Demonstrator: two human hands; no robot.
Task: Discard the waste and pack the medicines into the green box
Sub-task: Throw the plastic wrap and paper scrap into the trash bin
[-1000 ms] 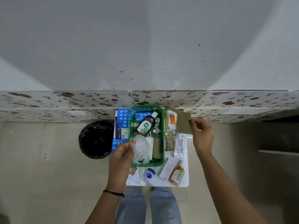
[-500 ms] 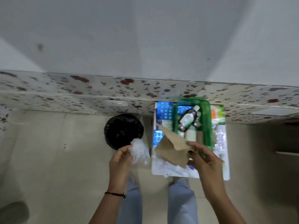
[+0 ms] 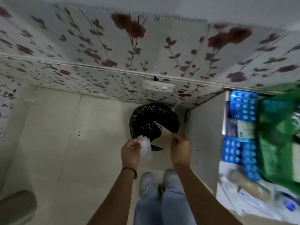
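Brown cardboard (image 3: 164, 137) in right hand (image 3: 180, 148), long axis toward 11 o'clock, over black bin (image 3: 154, 120); left hand (image 3: 130, 151) pinches clear plastic (image 3: 145, 146) at bin's 6 o'clock rim.

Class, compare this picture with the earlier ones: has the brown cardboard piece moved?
Yes. The right hand has carried the cardboard piece away from above the green box, leftward to the black bin, where it now hangs over the rim.

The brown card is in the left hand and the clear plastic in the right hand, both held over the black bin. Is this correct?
No, the hands are swapped. The head view shows the brown card in the right hand and the clear plastic in the left hand, at the black bin.
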